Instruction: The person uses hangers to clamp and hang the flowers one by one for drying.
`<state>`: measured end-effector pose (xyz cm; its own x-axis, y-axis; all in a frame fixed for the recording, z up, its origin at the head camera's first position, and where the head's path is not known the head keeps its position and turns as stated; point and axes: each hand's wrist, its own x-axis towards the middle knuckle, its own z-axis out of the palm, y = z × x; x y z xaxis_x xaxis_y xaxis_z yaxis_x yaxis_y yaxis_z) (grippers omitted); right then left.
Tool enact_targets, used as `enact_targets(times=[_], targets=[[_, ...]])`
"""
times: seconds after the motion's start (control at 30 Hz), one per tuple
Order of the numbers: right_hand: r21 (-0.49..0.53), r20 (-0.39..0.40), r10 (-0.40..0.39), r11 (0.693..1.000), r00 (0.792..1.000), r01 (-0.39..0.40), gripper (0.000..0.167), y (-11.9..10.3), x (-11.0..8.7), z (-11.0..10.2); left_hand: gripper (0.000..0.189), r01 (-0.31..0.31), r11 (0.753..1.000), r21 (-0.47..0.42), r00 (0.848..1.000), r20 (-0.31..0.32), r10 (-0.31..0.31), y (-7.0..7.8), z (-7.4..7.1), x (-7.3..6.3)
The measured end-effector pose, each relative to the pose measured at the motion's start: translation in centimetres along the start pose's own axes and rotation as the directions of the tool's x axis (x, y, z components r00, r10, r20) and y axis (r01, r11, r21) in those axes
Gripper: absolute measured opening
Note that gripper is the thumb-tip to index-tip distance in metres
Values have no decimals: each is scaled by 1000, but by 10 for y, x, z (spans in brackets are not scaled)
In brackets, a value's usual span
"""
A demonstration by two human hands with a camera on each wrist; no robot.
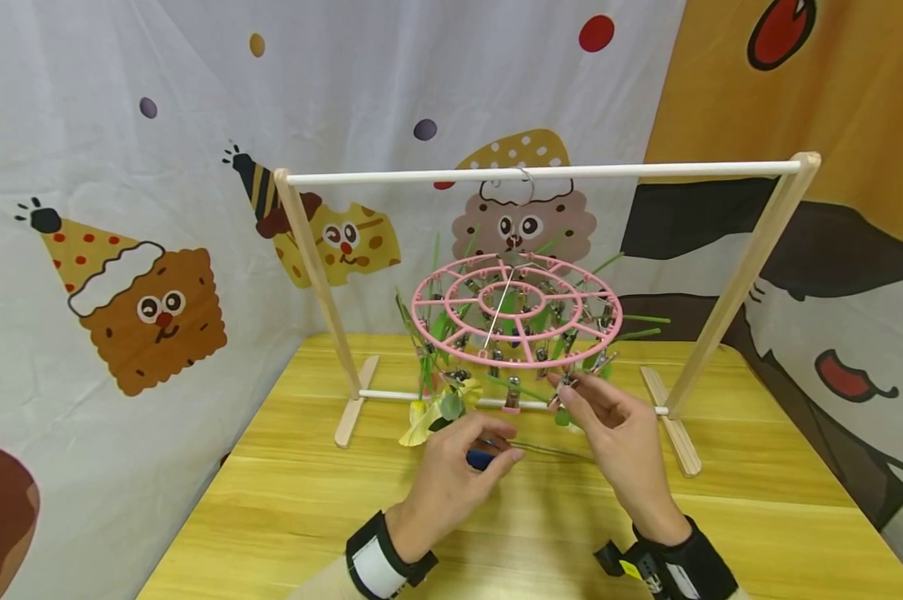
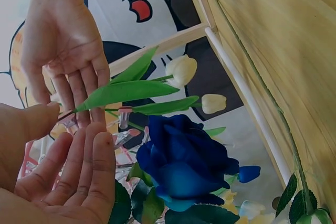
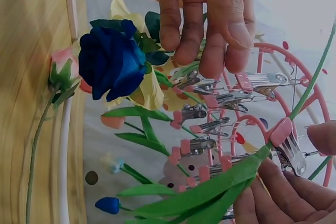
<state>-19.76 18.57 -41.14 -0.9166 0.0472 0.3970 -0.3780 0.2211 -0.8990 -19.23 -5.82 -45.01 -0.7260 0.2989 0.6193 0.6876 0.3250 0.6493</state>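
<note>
My right hand (image 1: 619, 433) is at the front right of a pink round clip hanger (image 1: 526, 364). In the right wrist view, its thumb and fingers are around a pink-tipped metal clip (image 3: 283, 135) that bites a green tulip stem with long leaves (image 3: 210, 195). White tulip heads (image 2: 181, 71) show in the left wrist view. My left hand (image 1: 454, 467) hovers in front of the hanger, fingers loosely bent with nothing between them. A large blue rose (image 2: 184, 163) hangs by the left hand, partly hidden by it in the head view.
The hanger hooks onto a white rail (image 1: 421, 176) on a wooden stand (image 1: 744, 283). Several clips (image 3: 194, 145) hold other flowers, including a yellow one (image 1: 418, 423). A pink rose (image 3: 64, 64) with a long stem lies on the wooden table (image 1: 271, 500).
</note>
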Motion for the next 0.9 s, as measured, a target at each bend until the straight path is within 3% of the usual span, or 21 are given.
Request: enact_targets(times=[0.2, 0.37, 0.5, 0.73, 0.9], targets=[[-65, -21, 0, 998, 1000, -1, 39, 3, -4, -7, 26, -23, 998, 56, 1000, 15, 22, 0, 4, -1], [-151, -54, -54, 987, 997, 46, 39, 11, -8, -15, 30, -70, 991, 113, 997, 29, 68, 0, 8, -2], [-218, -62, -94, 973, 994, 79, 37, 18, -13, -23, 31, -76, 990, 116, 996, 62, 69, 0, 11, -4], [-393, -105, -88, 919, 991, 40, 31, 33, -15, -41, 30, -83, 989, 126, 991, 112, 69, 2, 16, -9], [-493, -66, -33, 870, 997, -4, 26, 48, -12, -55, 28, -107, 983, 148, 987, 136, 87, 5, 20, -12]])
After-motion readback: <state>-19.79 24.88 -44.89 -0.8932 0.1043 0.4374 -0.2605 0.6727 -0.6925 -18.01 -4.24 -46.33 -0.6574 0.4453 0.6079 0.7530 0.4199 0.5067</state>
